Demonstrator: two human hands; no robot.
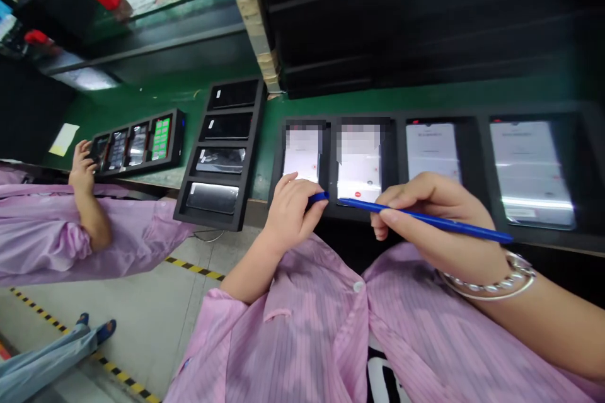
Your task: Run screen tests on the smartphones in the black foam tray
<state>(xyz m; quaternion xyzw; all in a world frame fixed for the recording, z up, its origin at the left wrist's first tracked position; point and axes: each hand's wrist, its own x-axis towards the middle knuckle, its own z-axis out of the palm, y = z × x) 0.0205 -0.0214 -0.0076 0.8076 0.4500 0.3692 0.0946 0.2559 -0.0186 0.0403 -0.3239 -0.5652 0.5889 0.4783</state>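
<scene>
Between the thumb and fingers of my left hand (290, 211) is a blue pen cap (318, 198). My right hand (444, 217) grips a slim blue pen (454, 224), its tip pointing left toward the cap, with a small gap between them. Both hands are over the near edge of a black foam tray (397, 157) that holds several phones with lit white screens. One lit phone (302, 160) lies just beyond my left hand. Beside it, another phone (358, 170) shows a red round button near the bottom, just above the pen tip.
Left of my tray, a second black tray (241, 201) holds several dark-screened phones. Farther left, a co-worker's hand (84, 167) touches another phone tray (176, 145) on the green bench (198, 85). A taped post (255, 19) and dark panels (401, 19) rise behind.
</scene>
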